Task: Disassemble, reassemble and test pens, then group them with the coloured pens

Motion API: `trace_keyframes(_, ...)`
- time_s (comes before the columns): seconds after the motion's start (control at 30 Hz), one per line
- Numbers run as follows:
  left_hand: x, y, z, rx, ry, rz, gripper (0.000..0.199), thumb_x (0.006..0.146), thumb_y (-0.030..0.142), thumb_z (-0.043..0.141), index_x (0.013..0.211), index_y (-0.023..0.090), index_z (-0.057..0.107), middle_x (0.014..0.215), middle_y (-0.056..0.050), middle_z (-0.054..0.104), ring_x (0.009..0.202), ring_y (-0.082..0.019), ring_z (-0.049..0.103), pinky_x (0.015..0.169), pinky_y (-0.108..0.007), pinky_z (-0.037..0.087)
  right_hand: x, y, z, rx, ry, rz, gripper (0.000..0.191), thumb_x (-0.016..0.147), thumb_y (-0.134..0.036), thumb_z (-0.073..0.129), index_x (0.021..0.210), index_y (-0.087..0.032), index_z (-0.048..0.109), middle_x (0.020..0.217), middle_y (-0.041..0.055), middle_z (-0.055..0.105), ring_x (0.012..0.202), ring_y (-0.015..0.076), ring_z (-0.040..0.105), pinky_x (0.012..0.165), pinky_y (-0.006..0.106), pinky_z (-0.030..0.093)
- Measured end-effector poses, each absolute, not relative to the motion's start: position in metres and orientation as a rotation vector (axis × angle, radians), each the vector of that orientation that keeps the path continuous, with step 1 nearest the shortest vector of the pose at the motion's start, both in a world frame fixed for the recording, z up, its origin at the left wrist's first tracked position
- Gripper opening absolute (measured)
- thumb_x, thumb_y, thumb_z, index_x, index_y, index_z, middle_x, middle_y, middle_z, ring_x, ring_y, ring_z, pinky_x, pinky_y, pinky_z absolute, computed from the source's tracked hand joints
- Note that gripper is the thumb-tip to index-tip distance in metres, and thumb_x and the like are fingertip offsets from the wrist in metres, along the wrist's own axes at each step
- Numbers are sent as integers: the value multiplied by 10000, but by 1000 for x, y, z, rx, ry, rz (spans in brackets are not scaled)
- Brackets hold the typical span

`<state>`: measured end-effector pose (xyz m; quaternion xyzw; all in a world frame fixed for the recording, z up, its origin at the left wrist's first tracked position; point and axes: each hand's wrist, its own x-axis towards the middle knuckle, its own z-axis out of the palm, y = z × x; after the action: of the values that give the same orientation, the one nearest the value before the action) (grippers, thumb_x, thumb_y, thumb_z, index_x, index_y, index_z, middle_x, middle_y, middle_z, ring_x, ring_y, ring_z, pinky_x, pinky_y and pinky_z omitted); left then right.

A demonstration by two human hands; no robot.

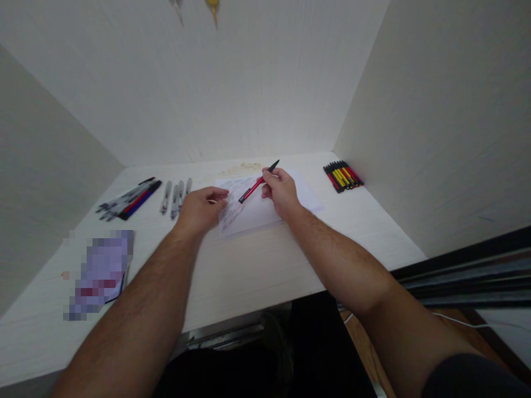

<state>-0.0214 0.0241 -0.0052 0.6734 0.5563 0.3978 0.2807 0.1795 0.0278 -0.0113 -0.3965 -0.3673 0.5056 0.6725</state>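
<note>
My right hand (282, 190) is closed on a red and black pen (251, 189), holding it above a sheet of paper (253, 220). The pen slants, its black end up and to the right, its clip end down and to the left. Marks in faint grey and reddish strokes cover the paper's left part. My left hand (203, 207) rests at the paper's left edge, thumb and fingers apart, with no object visible between them. Just left of it lie several clear pens (175, 198) in a row, partly behind the hand.
At the right, several red, yellow and black pens (343, 176) lie side by side near the wall. A bunch of clear, red and blue pens (139, 200) lies at the left. A blurred purple item (103, 271) is at front left. White walls enclose the table (249, 276).
</note>
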Motion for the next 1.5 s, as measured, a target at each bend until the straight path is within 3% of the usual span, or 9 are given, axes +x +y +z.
trace_keyframes(0.17,-28,27,-11,1992,1736,860,318,627,268,722,935,225,786,743,-53,709,667,-220,611,699,-341,469,180,29,-11,-895,-822,1135,136,828,-292,682,871,-212,581,582,-85,560,420,57,472,410,195,414)
trace_keyframes(0.5,-31,34,-18,2143,1688,756,288,605,261,731,886,240,791,716,-50,682,763,-258,615,745,-348,461,184,30,-10,-978,-757,1054,299,801,-250,705,979,-230,466,634,-66,647,409,65,493,404,193,413)
trace_keyframes(0.93,-28,30,-13,2240,1817,500,370,719,332,617,1050,244,757,978,-41,730,830,-218,650,843,-328,506,185,25,-2,-1008,-834,984,291,836,-178,624,1113,-257,580,656,-62,657,426,51,505,423,172,403)
trace_keyframes(1.13,-30,32,-16,2269,1801,496,363,717,329,619,1040,245,761,1021,-43,730,869,-224,653,868,-327,505,186,27,-2,-1032,-831,1037,113,845,-198,613,945,-193,665,721,-18,699,437,46,521,424,179,426)
trace_keyframes(1.5,-29,32,-15,2272,1811,484,342,725,320,621,1031,256,760,1057,-38,728,923,-227,656,905,-329,498,186,29,-6,-1061,-876,1029,154,833,-167,599,952,-195,692,753,-16,706,458,48,547,427,174,437)
